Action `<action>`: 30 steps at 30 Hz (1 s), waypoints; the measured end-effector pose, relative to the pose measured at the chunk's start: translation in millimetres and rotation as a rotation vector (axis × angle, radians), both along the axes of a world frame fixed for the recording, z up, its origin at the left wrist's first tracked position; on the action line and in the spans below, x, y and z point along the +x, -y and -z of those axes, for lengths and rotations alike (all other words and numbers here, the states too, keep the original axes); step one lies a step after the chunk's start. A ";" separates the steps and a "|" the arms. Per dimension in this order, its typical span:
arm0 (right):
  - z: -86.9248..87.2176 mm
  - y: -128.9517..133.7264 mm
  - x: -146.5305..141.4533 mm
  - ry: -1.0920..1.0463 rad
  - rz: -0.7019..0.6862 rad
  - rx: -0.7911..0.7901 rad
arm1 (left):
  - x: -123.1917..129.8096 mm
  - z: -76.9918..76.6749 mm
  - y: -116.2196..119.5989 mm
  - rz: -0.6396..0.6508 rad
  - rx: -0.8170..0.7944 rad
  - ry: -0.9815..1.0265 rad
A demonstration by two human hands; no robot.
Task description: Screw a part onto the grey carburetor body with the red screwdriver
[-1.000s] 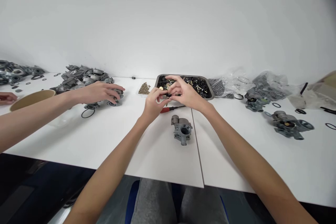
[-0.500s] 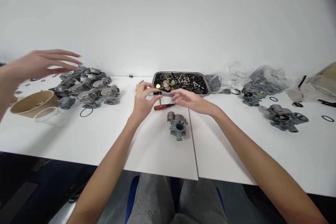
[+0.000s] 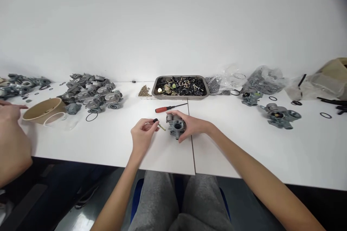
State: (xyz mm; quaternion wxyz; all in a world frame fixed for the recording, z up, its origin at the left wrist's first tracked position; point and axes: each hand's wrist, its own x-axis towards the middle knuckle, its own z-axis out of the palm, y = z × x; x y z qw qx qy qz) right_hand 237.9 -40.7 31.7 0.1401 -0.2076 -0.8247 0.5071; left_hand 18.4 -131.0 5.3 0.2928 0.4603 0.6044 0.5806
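Observation:
My left hand [image 3: 142,133] pinches a thin brass-coloured screw [image 3: 162,127] with a black head, its shank pointing to the right and down. Just right of the screw tip, a grey metal carburetor [image 3: 177,125] stands on the white table, its round bore facing me. My right hand [image 3: 194,125] is wrapped around the carburetor's right side, thumb low and fingers over the top. Behind both hands lies a screwdriver [image 3: 162,109] with a red handle, its blade toward the right.
A metal tray [image 3: 180,97] of small parts stands behind, beside a pile of brass bits [image 3: 144,91]. Several carburetors [image 3: 92,94] cluster at left near a tan tub [image 3: 43,112] and a co-worker's hand [image 3: 13,130]. Right are another carburetor [image 3: 280,115] and plastic bags [image 3: 264,79].
Both hands have come back from the tray toward me. My right hand has taken hold of the carburetor; the left has brought the screw beside it. The co-worker's hand has dropped lower.

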 end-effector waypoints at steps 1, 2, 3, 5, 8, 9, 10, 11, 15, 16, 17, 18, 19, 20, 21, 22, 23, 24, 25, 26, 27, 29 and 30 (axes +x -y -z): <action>-0.3 0.3 0.3 -0.006 -0.005 0.005 | 2.7 -0.5 -1.8 0.005 0.004 0.000; -0.6 0.4 0.5 -0.009 -0.008 0.008 | 4.8 -1.1 -3.6 0.010 0.008 -0.001; -0.7 0.5 0.6 -0.009 -0.010 0.006 | 6.4 -1.6 -5.4 0.014 0.010 -0.001; -0.3 0.1 0.6 -0.008 -0.013 -0.001 | 8.1 -1.9 -7.8 0.019 0.008 -0.002; 2.0 -1.4 0.6 -0.008 -0.012 0.009 | 9.9 -1.4 -8.1 0.011 0.000 -0.011; 2.7 -1.7 0.5 -0.007 -0.008 0.022 | 10.9 -1.4 -7.3 0.006 -0.003 -0.018; 3.2 -1.7 0.5 -0.004 -0.003 0.033 | 12.3 -1.7 -6.2 -0.001 -0.007 -0.024; 3.3 -1.4 0.4 -0.004 0.002 0.040 | 14.0 -2.2 -4.7 -0.014 -0.016 -0.026; 1.7 1.6 -0.6 -0.044 0.009 0.037 | 21.8 -5.2 3.9 -0.104 -0.084 0.002; 1.7 2.1 -0.8 -0.053 0.010 0.039 | 23.2 -5.4 6.5 -0.125 -0.100 0.017; 2.1 2.2 -1.0 -0.060 0.011 0.045 | 24.4 -5.3 9.2 -0.140 -0.116 0.034; 2.8 2.0 -1.1 -0.064 0.010 0.052 | 25.1 -4.7 11.8 -0.149 -0.128 0.053; 4.0 1.5 -1.3 -0.070 0.008 0.060 | 25.7 -3.8 14.4 -0.154 -0.136 0.075; 5.3 0.9 -1.4 -0.076 0.008 0.068 | 26.1 -2.7 16.7 -0.157 -0.139 0.097; 6.7 0.4 -1.6 -0.081 0.008 0.075 | 26.7 -1.5 18.9 -0.158 -0.136 0.120; 8.0 0.2 -1.8 -0.083 0.010 0.079 | 27.5 -0.5 20.7 -0.159 -0.131 0.140; 9.0 0.3 -2.3 -0.080 0.017 0.081 | 28.7 0.3 22.4 -0.162 -0.122 0.158; 9.6 0.8 -3.0 -0.069 0.029 0.081 | 30.4 0.9 23.8 -0.164 -0.111 0.172; 9.8 1.8 -3.9 -0.054 0.044 0.081 | 32.6 1.4 25.1 -0.162 -0.101 0.178; 9.8 3.2 -5.0 -0.038 0.060 0.083 | 35.1 1.7 26.4 -0.148 -0.094 0.171; 9.5 4.8 -6.2 -0.028 0.075 0.085 | 37.7 2.1 27.7 -0.125 -0.087 0.151; 8.5 7.8 -8.5 -0.034 0.086 0.085 | 41.5 3.2 30.0 -0.059 -0.068 0.076; 8.1 8.9 -9.4 -0.045 0.081 0.082 | 42.0 3.7 30.9 -0.024 -0.054 0.031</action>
